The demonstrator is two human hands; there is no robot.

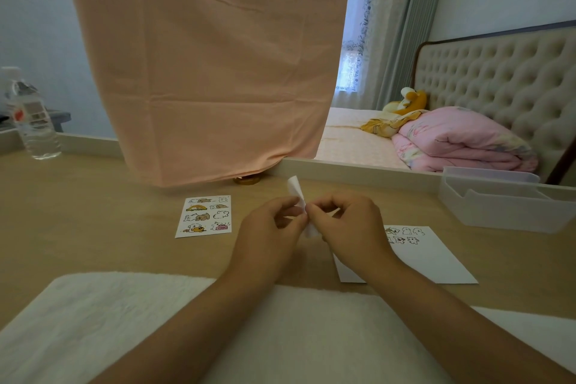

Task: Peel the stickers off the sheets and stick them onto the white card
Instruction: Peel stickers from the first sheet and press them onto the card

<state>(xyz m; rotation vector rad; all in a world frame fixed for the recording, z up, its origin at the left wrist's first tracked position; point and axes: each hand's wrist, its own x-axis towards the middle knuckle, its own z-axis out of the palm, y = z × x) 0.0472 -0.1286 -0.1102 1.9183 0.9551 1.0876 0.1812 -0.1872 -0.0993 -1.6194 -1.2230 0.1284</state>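
Note:
A sticker sheet (296, 192), white side toward me, is held upright and bent above the desk between both hands. My left hand (268, 227) pinches its left edge. My right hand (349, 227) pinches it from the right with fingertips curled at the same spot; what those fingertips grip is hidden. A second sticker sheet (204, 216) with several cartoon animal stickers lies flat on the desk to the left. The white card (430, 259) lies to the right, partly under my right forearm, with several stickers along its top edge.
A white towel (124, 321) covers the near desk edge. A clear plastic tray (505, 206) stands at the back right, a water bottle (31, 121) at the back left. A peach cloth (212, 72) hangs over a mirror behind; a gold lid (249, 179) sits beneath it.

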